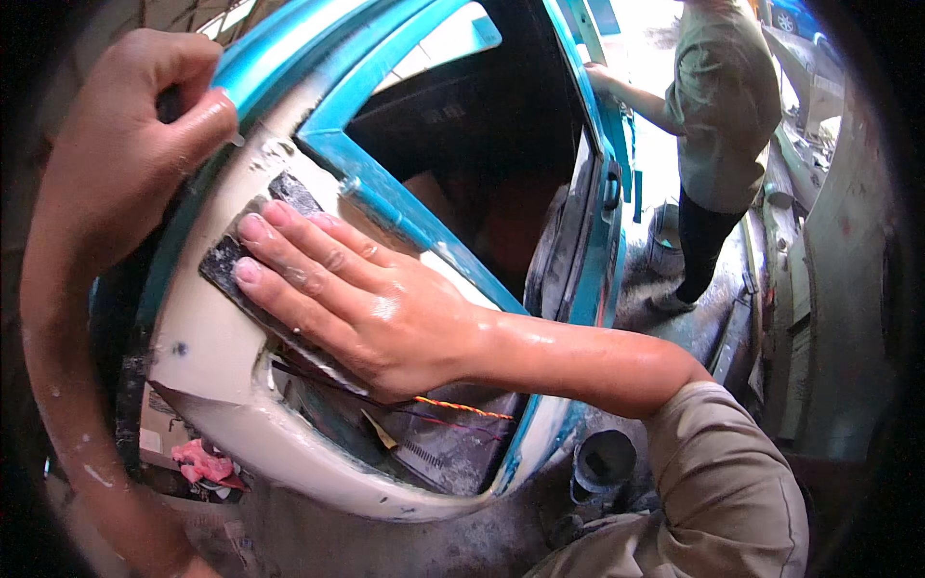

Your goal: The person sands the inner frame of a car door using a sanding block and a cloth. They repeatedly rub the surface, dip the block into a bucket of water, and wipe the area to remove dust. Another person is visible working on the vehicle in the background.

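Note:
My right hand [356,299] lies flat, fingers stretched and close together, on a sheet of black sandpaper [220,270]. It presses the sheet against the cream-coated rear pillar of a teal car body [207,332]. Another bit of the dark sheet shows beyond the fingertips, and the rest is hidden under the palm. Wet whitish residue is on my fingers. My left hand [145,135] is raised at the upper left beside the teal roof edge, its fingers curled in and a drop hanging at the thumb. Whatever those fingers may hold is hidden.
Below my right wrist is an opening in the body with loose orange and red wires [462,408]. A bucket [604,460] stands at the lower right. Another person [723,106] works by the car's far side, near a second bucket [665,236]. Pink cloth [204,462] lies lower left.

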{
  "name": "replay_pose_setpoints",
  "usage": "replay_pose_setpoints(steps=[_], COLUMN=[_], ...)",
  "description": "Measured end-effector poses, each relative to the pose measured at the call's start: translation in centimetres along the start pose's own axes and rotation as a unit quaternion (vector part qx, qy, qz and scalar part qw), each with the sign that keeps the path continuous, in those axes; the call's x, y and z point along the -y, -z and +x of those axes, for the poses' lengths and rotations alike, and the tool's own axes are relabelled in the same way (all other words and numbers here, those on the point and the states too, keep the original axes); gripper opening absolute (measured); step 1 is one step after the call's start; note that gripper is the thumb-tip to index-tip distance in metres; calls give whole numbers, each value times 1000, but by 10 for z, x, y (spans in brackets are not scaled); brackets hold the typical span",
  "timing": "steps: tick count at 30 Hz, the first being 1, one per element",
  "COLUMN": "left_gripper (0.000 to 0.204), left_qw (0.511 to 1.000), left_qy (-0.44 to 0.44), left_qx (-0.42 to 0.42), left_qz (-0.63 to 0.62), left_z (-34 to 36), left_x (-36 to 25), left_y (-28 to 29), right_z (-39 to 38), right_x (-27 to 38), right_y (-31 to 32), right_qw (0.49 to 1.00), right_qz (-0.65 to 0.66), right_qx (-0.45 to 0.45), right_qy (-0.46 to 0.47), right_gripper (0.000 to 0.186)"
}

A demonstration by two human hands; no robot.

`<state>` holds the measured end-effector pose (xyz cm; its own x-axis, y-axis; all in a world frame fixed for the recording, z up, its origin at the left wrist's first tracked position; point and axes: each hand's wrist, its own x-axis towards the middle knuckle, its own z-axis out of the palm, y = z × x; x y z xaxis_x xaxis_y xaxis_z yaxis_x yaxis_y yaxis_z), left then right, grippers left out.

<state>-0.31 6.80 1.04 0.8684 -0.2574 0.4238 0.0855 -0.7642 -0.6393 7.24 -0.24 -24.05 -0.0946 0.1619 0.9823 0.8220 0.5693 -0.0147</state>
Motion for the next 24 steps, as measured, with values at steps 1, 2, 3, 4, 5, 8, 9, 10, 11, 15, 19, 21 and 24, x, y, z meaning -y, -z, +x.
replay_pose_setpoints(steps=[1,2,3,4,5,8,9,10,11,15,19,21,24], left_gripper=[25,24,25,25,26,27,28,28,29,27,28,31,32], left_qw=[1000,1000,1000,1000,1000,1000,999,999,998,996,989,992,996], left_qy=[10,21,16,13,12,16,19,23,26,41,28,24,7], left_qx=[3,2,-8,-8,-11,25,35,48,51,79,135,118,91], left_qz=[-5,0,12,13,15,2,-4,-11,-14,0,50,29,14], left_z=[-2,-2,-2,-2,-2,-1,-1,1,2,7,14,12,13], left_x=[0,1,3,3,4,8,9,6,3,-8,-10,-12,-15], left_y=[-4,-2,-3,-4,-5,-1,1,2,5,8,24,20,17], right_z=[-15,-24,-30,-30,-23,6,7,5,-5,-23,16,14,-23], right_x=[-1,-3,-6,-5,-3,8,7,5,3,5,18,14,4], right_y=[0,1,5,2,0,-7,-4,0,1,-2,-5,1,6], right_qw=[1000,1000,999,1000,1000,998,999,999,1000,999,999,999,1000], right_qz=[1,2,-8,-15,-20,20,15,10,-1,-27,9,16,-10], right_qx=[10,14,34,16,-2,-59,-46,-32,-18,-9,-39,-33,9], right_qy=[-7,-5,0,-4,-7,-12,-10,-8,-4,-18,-15,0,-4], right_gripper=[75,75,76,75,74,68,68,68,67,67,63,63,62])
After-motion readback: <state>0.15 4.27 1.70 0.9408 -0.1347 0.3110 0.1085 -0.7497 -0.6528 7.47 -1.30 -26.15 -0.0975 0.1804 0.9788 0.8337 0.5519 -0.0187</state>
